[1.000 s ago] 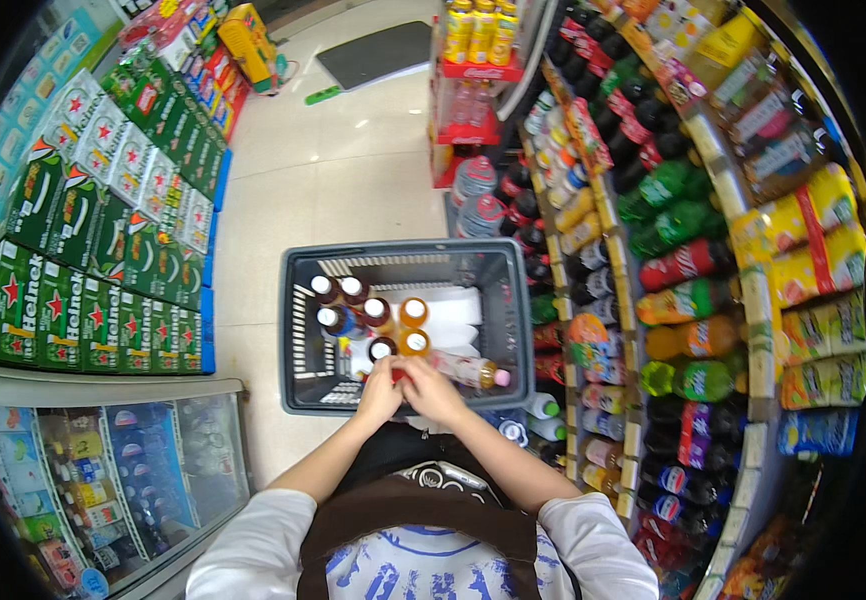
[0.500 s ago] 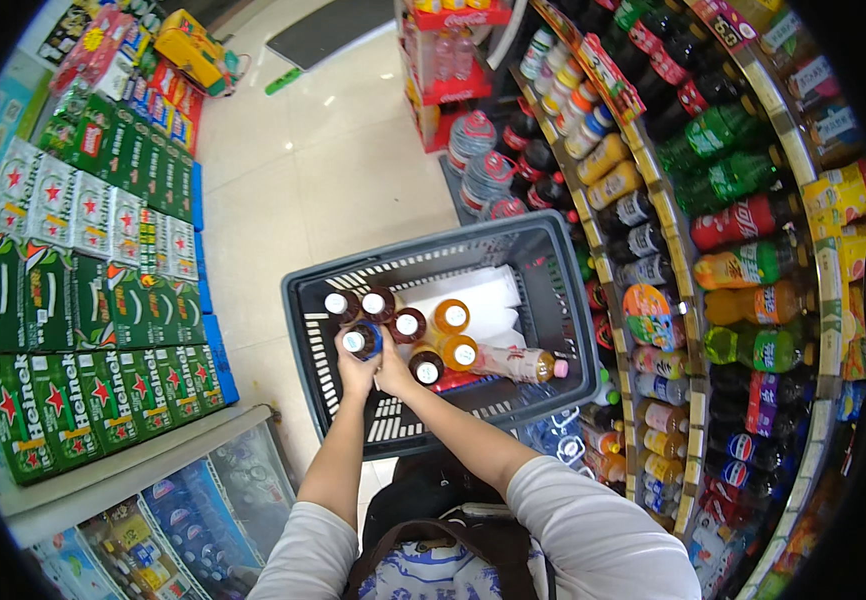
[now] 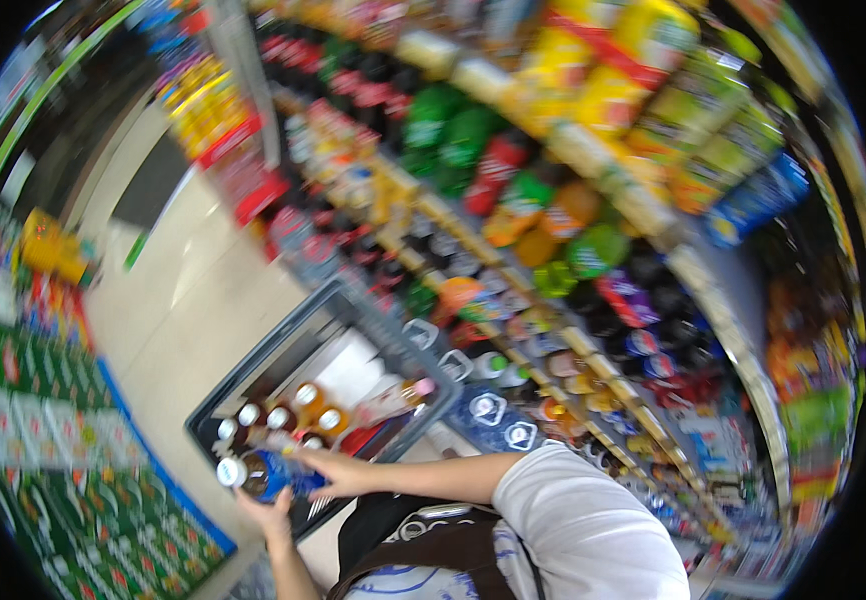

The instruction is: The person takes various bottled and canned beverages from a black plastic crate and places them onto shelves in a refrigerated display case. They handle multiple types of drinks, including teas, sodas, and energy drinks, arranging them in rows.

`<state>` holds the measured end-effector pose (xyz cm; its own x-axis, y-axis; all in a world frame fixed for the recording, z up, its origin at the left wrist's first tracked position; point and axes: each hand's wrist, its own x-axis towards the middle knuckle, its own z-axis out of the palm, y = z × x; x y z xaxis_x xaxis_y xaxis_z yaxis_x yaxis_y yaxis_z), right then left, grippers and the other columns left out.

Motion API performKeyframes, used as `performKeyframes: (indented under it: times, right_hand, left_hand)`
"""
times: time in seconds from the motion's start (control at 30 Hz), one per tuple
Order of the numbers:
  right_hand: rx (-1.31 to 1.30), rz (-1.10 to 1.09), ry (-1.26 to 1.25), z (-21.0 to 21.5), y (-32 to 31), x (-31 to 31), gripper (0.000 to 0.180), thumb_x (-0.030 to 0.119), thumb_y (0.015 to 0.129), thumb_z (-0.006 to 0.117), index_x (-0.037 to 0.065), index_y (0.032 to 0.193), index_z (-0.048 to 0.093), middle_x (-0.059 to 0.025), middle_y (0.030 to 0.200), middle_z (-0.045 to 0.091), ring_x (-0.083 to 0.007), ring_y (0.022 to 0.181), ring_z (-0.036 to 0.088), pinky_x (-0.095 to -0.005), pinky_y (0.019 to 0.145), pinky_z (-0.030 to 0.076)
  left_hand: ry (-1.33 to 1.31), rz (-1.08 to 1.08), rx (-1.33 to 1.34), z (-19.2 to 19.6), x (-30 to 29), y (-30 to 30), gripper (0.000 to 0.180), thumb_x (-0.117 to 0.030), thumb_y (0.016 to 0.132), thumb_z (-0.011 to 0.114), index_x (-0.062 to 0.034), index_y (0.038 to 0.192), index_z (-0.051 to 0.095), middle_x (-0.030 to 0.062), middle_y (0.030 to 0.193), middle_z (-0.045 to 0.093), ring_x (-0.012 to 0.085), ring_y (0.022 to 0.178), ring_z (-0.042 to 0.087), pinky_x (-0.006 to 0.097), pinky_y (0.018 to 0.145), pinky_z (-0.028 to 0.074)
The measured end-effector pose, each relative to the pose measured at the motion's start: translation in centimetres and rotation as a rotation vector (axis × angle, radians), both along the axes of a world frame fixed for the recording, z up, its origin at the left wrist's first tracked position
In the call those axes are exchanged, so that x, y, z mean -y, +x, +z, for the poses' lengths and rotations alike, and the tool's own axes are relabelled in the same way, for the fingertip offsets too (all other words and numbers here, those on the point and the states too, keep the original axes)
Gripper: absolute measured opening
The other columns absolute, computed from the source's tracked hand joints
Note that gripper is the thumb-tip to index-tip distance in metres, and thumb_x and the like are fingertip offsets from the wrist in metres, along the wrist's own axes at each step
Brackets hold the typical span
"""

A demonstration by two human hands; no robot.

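Bottle (image 3: 258,474), blue label: gripped by L hand (image 3: 271,515) & R hand (image 3: 338,472), over basket (image 3: 283,350) w/ bottles (image 3: 283,415); shelves (image 3: 573,250) nearby.

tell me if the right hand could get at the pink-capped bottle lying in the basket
Probably yes: the right hand sits at the basket rim, and the pink-capped bottle lies uncovered on top, just beyond it.

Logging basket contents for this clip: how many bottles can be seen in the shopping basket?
About 6, blurred: four capped bottles upright in a row at the shopping basket's near-left, one pink-capped bottle lying to their right, one blue-labelled bottle held by both hands. More may be hidden.
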<state>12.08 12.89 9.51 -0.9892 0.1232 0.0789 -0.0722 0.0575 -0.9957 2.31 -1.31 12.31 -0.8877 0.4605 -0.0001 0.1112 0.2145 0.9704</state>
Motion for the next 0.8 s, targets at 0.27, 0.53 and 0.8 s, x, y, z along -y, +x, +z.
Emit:
performKeyframes:
  times: [0.27,0.53,0.8]
  right_hand:
    - [-0.223,-0.675,0.565,14.1,13.0,-12.4,0.07,0.024,0.069,0.07,0.0,0.122,0.032,-0.0202,0.117,0.04,-0.0343,0.108,0.04,-0.0397,0.093,0.032]
    - [-0.299,-1.087,0.355,28.5,27.6,-19.1,0.075,0.023,0.073,0.067,-0.002,0.126,0.021,-0.0173,0.121,0.036,-0.0251,0.115,0.035,-0.035,0.098,0.027]
    - [-0.211,-1.352,0.698,29.9,32.2,-24.8,0.081,0.038,0.077,0.059,-0.006,0.128,0.015,-0.0253,0.127,0.027,-0.0354,0.121,0.025,-0.0395,0.1,0.021]
  left_hand:
    - [0.479,-0.794,0.044,12.2,-18.4,8.3,0.09,-0.023,0.06,0.077,0.0023,0.126,0.021,0.0155,0.119,0.039,0.025,0.108,0.045,0.037,0.089,0.04]
    - [0.545,-1.339,-0.548,25.2,-32.0,21.2,0.076,-0.019,0.073,0.066,0.0037,0.129,0.021,0.0217,0.126,0.034,0.0314,0.117,0.036,0.038,0.095,0.031]
    - [0.626,-1.483,-0.312,26.4,-39.8,27.4,0.066,-0.009,0.081,0.055,0.0005,0.133,0.015,0.0194,0.125,0.038,0.0262,0.114,0.041,0.033,0.093,0.034]
